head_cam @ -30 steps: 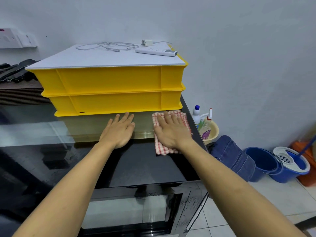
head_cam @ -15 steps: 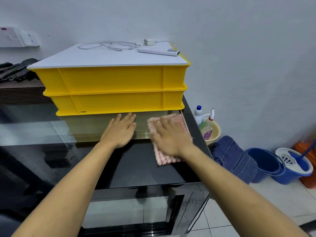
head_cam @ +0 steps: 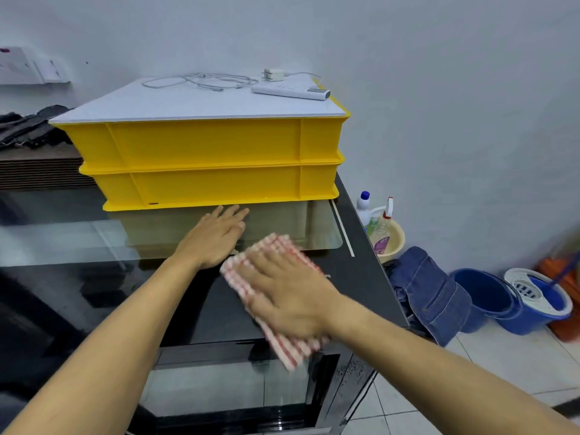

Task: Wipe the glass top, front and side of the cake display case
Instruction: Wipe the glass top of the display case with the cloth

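The cake display case has a dark glass top (head_cam: 94,287) and a glass front (head_cam: 219,387) below it. My right hand (head_cam: 288,293) lies flat, fingers straight, on a red-and-white checked cloth (head_cam: 292,346) and presses it onto the glass top near its front edge; the cloth's near end hangs slightly over that edge and is blurred. My left hand (head_cam: 213,237) rests flat on the glass, just in front of the yellow crates.
Two stacked yellow crates (head_cam: 207,161) with a white lid stand on the back of the top, with a cable, charger and remote (head_cam: 292,91) on the lid. On the floor to the right are a basin with spray bottles (head_cam: 386,237), folded jeans (head_cam: 430,293) and blue mop buckets (head_cam: 530,302).
My right hand has slid the cloth from beside the crates toward me and to the left, down to the front edge of the glass top. My left hand has stayed in place.
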Demonstrator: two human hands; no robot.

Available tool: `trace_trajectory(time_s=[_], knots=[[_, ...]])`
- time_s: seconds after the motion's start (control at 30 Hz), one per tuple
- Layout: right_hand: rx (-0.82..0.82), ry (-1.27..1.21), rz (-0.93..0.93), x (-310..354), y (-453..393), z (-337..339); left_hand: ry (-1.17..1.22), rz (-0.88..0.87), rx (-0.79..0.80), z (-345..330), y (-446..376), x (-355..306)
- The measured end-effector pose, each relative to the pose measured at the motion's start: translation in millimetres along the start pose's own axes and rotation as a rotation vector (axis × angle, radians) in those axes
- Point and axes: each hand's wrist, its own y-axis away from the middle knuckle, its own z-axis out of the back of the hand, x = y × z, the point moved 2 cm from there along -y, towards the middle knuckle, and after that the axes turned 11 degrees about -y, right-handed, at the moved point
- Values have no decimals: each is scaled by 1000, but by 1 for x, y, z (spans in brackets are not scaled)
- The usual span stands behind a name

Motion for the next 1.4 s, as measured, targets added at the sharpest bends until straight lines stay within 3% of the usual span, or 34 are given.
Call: trace_trajectory(time_s=[0.07,0.2,0.27,0.4,0.47,0.53,0.63,0.7,0.77,0.9,0.97,1.07,1.13,1.2,1.33,1.4], knots=[[0,-11,9,-15,10,8,11,5,-5,-1,1,1],[-116,-52,-488,-106,-8,44,-8,12,-14,0,4,-3],[-142,-48,-557,-102,-22,40,-18,12,-12,0,4,-3],[-58,-40,-178,-15,-18,4,-4,10,-6,-1,1,-1],[-34,-57,-71,-10,-5,3,-5,8,-7,-2,0,1],[-49,-14,-155,-46,-7,15,3,8,-12,-3,1,1],[-130,-49,-484,-105,-19,38,4,10,-21,-2,4,-1],[-177,-62,-586,-106,-32,36,-2,10,-23,-1,2,-1],[-156,-54,-505,-72,-43,21,-4,6,-19,-2,0,0],[-49,-52,-107,-6,-10,-2,-1,5,-19,-3,-2,2],[-59,-3,-127,-36,0,10,7,9,-24,-3,-1,2],[-157,-29,-474,-102,-4,38,8,15,-32,-1,2,-2],[-196,-82,-614,-109,-20,38,11,18,-38,0,3,-2],[-184,-70,-581,-83,-40,24,17,19,-36,0,2,-2],[-93,-61,-249,-15,-26,-1,41,22,-44,1,4,-3],[-76,-72,-174,-18,-3,3,62,43,-83,1,6,-3]])
